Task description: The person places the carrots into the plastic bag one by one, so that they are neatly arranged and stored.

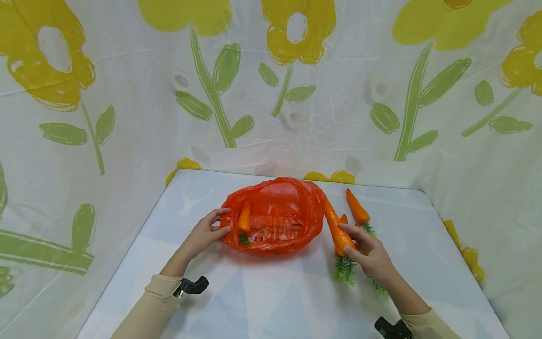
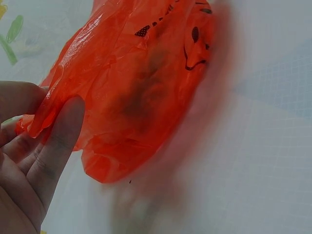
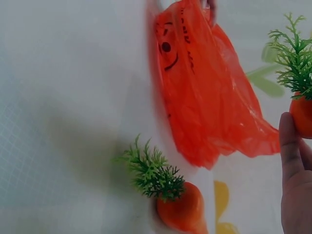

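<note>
An orange-red plastic bag (image 1: 284, 200) lies with its mouth spread toward me, a carrot (image 1: 245, 217) with green leaves inside its left part. My left hand (image 1: 206, 230) pinches the bag's left rim between thumb and fingers; in the left wrist view a dark patch shows through the bag (image 2: 139, 92). My right hand (image 1: 370, 254) grips a carrot (image 1: 340, 235) near its leafy end, the tip pointing up-left at the bag's right rim. That carrot (image 3: 303, 117) is partly cut off in the right wrist view, above my thumb.
A carrot (image 1: 357, 209) lies on the white table (image 1: 406, 245) at the right. Another carrot (image 1: 344, 219) shows partly behind the held one, and green leaves (image 1: 378, 286) stick out below my right hand. A flower-printed curtain (image 1: 322, 136) hangs around the table.
</note>
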`<state>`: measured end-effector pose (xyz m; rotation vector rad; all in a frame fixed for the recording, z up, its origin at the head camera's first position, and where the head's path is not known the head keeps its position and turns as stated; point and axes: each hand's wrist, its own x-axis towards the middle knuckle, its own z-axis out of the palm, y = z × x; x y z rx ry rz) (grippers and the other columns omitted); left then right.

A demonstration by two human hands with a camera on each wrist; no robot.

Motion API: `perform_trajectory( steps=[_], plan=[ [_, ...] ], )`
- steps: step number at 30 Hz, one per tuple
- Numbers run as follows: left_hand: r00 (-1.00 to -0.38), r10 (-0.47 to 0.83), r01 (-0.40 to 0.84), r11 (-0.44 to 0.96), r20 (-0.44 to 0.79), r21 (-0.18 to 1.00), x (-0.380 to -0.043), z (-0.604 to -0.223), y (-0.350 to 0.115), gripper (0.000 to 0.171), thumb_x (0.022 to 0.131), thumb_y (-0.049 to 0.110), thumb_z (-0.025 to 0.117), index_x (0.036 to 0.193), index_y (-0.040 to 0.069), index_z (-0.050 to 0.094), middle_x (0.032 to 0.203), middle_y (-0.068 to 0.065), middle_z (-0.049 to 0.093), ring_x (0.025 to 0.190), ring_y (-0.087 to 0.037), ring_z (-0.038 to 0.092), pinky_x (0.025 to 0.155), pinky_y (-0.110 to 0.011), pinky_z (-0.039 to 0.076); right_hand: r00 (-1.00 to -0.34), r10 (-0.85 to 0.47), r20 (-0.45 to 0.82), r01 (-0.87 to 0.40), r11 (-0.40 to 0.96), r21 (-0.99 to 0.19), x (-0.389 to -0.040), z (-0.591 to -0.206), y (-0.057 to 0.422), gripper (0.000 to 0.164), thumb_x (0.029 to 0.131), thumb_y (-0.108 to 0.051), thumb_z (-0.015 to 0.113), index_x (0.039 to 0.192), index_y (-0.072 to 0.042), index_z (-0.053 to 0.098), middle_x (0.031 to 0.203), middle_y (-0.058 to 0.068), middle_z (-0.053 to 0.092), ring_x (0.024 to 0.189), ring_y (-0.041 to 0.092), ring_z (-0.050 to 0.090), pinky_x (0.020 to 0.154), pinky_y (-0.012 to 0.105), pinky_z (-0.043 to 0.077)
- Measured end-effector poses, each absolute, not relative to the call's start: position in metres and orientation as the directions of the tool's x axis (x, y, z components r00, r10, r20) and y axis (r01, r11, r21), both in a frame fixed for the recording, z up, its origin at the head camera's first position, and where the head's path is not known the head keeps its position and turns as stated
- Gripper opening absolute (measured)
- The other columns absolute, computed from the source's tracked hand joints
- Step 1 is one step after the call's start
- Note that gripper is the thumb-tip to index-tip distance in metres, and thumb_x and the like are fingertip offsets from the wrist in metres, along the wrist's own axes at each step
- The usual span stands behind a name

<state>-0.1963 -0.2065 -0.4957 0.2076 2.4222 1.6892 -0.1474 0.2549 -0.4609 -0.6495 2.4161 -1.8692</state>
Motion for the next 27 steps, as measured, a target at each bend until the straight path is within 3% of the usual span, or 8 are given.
perform_trajectory(
  steps=[8, 27],
  plan=[
    [-0.974, 0.217, 0.010, 0.347, -0.069, 0.938, -0.196, -0.495, -0.205, 0.057, 0.097, 0.020, 0.071, 0.148, 0.012, 0.046, 0.145, -0.023, 0.049, 0.103, -0.030, 0.069, 0.083, -0.036, 0.061, -0.897, -0.370, 0.241, -0.318, 0.163, -0.934, -0.150, -0.468, 0.248, 0.044, 0.098, 0.005, 0.059, 0.142, 0.005, 0.052, 0.131, -0.006, 0.059, 0.110, 0.012, 0.058, 0.087, 0.023, 0.057],
    [-0.973, 0.219, 0.010, 0.340, -0.069, 0.940, -0.197, -0.496, -0.205, 0.057, 0.097, 0.019, 0.071, 0.148, 0.012, 0.046, 0.143, -0.023, 0.050, 0.101, -0.029, 0.070, 0.082, -0.034, 0.061, -0.889, -0.434, 0.146, -0.220, 0.125, -0.967, -0.160, -0.477, 0.219, 0.046, 0.100, -0.005, 0.062, 0.144, -0.003, 0.053, 0.138, 0.022, 0.053, 0.111, 0.016, 0.060, 0.088, 0.029, 0.058]
  ],
)
